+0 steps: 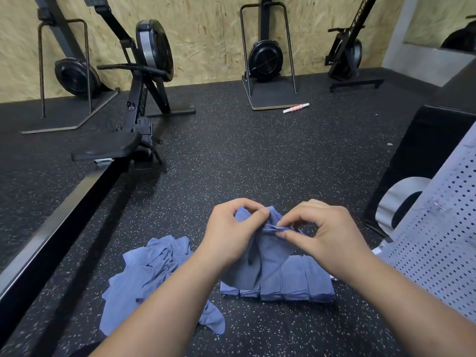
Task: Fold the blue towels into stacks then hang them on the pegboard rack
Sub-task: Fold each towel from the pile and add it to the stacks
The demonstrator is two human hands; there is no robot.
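Head camera looks down at two bare hands that hold one blue towel in the air above the dark speckled floor. The left hand grips the top edge of this towel, its fingers curled and clamped on the cloth. The right hand pinches the same gathered edge just beside the left one, thumb and first finger pressed together on the fabric, and the other fingers are bent above it. The towel hangs down from both hands and partly covers a row of folded towels that lie side by side on the floor, directly under the hands. To the left of this row, near it, a pile of loose towels lies crumpled on the floor. The pegboard rack, grey with many small holes, stands at the right edge, close to the folded row. Farther away a black rowing machine stands on the left, and a pink roller lies on the floor near the chipboard wall.
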